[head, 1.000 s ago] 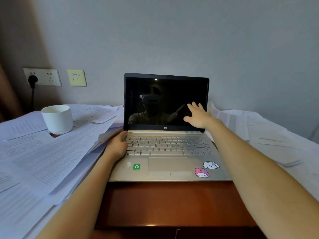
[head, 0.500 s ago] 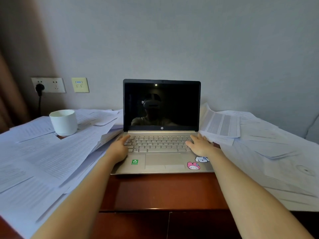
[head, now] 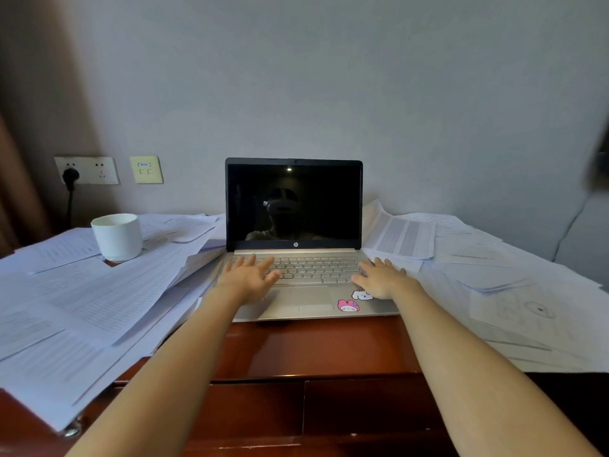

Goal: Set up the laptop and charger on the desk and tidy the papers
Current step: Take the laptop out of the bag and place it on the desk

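Both my hands, left and right, lie flat, gripping nothing, on the laptop (rigid, hinge fragile); lift by base edges.

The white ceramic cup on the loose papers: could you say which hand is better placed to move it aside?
Left, probably: the left hand is open over the left half of the silver laptop, nearer the white ceramic cup; the right hand would cross the keyboard.
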`<state>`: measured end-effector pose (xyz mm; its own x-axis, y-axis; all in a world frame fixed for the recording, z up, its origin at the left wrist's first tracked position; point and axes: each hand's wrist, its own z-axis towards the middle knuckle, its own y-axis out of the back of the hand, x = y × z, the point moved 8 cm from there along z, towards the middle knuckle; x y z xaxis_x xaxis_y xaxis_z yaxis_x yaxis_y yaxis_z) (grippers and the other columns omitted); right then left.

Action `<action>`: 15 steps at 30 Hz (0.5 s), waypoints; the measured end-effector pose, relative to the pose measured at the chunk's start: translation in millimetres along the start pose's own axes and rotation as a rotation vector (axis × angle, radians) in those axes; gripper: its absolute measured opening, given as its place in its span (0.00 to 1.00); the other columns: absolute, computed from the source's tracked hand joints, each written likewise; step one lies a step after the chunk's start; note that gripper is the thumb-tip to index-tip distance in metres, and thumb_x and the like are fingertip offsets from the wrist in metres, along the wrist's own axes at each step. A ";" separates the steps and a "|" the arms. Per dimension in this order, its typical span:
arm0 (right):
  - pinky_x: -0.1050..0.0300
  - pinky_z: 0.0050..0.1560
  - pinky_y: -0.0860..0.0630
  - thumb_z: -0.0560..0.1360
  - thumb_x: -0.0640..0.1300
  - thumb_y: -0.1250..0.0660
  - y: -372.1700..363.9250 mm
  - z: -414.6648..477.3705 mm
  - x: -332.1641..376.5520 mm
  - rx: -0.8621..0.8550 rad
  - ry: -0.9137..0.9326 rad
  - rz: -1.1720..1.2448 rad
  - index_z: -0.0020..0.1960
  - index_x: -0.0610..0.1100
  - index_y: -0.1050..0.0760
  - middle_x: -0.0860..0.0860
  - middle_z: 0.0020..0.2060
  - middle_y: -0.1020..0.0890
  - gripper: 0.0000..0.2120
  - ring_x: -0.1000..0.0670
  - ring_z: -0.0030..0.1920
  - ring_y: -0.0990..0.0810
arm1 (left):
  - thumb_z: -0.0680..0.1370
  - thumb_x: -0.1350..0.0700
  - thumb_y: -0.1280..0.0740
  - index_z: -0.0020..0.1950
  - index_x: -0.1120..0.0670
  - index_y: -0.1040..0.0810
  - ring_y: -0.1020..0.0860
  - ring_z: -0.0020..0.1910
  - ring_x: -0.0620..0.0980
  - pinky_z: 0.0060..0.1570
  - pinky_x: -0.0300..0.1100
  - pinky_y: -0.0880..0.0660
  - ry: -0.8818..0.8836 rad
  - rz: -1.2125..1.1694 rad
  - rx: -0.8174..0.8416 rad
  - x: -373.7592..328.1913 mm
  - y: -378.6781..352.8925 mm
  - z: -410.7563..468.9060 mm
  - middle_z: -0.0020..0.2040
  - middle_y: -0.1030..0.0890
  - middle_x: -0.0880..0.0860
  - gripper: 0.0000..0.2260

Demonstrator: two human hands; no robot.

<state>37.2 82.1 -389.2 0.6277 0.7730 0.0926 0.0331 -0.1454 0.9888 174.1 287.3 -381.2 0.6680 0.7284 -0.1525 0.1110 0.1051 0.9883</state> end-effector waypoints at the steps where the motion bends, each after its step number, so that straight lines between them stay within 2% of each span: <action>1: 0.40 0.73 0.54 0.81 0.57 0.54 2.0 -0.5 -2.6 0.001 -0.002 -0.006 0.77 0.51 0.54 0.46 0.77 0.52 0.27 0.43 0.76 0.56 | 0.81 0.40 0.55 0.77 0.44 0.51 0.55 0.77 0.55 0.73 0.53 0.57 -0.010 0.010 -0.002 -7.3 1.0 0.6 0.78 0.52 0.55 0.25; 7: 0.40 0.73 0.57 0.81 0.59 0.56 6.5 4.2 -23.1 -0.028 -0.021 -0.043 0.77 0.51 0.56 0.45 0.77 0.54 0.28 0.43 0.76 0.59 | 0.78 0.35 0.58 0.77 0.44 0.51 0.59 0.77 0.56 0.73 0.54 0.60 -0.076 0.080 0.021 -51.6 -4.3 18.9 0.78 0.55 0.55 0.28; 15: 0.40 0.73 0.58 0.81 0.59 0.57 16.5 34.1 -63.0 -0.053 -0.068 0.002 0.77 0.50 0.56 0.44 0.77 0.55 0.28 0.43 0.76 0.60 | 0.79 0.37 0.57 0.77 0.44 0.49 0.59 0.77 0.52 0.72 0.54 0.64 -0.258 0.093 0.013 -120.7 -10.1 60.2 0.78 0.53 0.52 0.27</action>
<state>24.8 10.0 -382.7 0.6790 0.7288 0.0884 -0.0083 -0.1128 0.9936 136.7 157.6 -373.4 0.8408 0.5380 -0.0600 0.0484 0.0357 0.9982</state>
